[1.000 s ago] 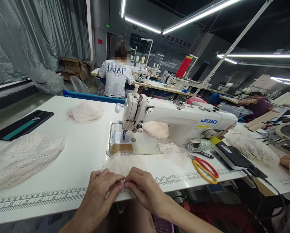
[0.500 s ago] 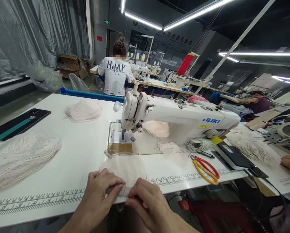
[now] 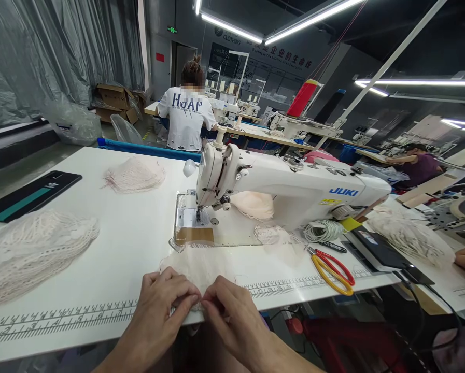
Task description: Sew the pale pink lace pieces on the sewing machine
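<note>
A piece of sheer cream fabric point(image 3: 203, 264) lies at the table's front edge, just below the sewing machine's brown plate. My left hand point(image 3: 168, 300) pinches its near edge between thumb and fingers. Close beside it, my right hand point(image 3: 232, 311) is also closed on the edge, its fingertips nearly touching those of the left. The white sewing machine point(image 3: 290, 181) stands behind the fabric, its needle and presser foot point(image 3: 198, 213) over the metal plate with no cloth under them.
Lace pieces point(image 3: 41, 254) lie at the left, with another pile point(image 3: 135, 175) farther back. Yellow-and-red-handled scissors point(image 3: 333, 272), a coil of cord point(image 3: 321, 230) and a black box point(image 3: 376, 248) lie on the right. A ruler strip point(image 3: 61, 324) runs along the front edge. A person point(image 3: 187, 114) sits ahead.
My right hand has moved slightly left and up, closing the gap to the left hand's fingertips. The left hand stays nearly still on the fabric edge. The view has shifted slightly.
</note>
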Action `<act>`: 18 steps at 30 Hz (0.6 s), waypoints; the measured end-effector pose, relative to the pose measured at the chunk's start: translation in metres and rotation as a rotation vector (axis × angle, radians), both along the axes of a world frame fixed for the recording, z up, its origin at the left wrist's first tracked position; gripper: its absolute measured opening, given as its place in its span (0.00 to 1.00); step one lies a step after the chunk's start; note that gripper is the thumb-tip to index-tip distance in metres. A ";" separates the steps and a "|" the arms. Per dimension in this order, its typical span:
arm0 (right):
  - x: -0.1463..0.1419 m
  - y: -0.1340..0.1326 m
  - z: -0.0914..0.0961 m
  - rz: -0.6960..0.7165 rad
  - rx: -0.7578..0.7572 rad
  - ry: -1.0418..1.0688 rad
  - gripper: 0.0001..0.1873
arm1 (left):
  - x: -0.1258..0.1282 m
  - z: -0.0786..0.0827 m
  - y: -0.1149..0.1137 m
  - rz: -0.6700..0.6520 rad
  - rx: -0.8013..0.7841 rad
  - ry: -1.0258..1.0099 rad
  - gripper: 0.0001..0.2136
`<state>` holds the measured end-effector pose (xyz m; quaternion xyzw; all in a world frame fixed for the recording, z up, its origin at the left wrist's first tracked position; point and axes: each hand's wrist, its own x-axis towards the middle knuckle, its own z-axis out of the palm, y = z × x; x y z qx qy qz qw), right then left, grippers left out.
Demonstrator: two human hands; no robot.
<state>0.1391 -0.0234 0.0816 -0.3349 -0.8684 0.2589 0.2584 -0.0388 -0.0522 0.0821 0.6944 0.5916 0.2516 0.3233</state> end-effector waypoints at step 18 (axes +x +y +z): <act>0.013 0.009 0.010 -0.061 -0.091 0.117 0.07 | 0.001 -0.004 0.000 0.025 0.000 0.045 0.13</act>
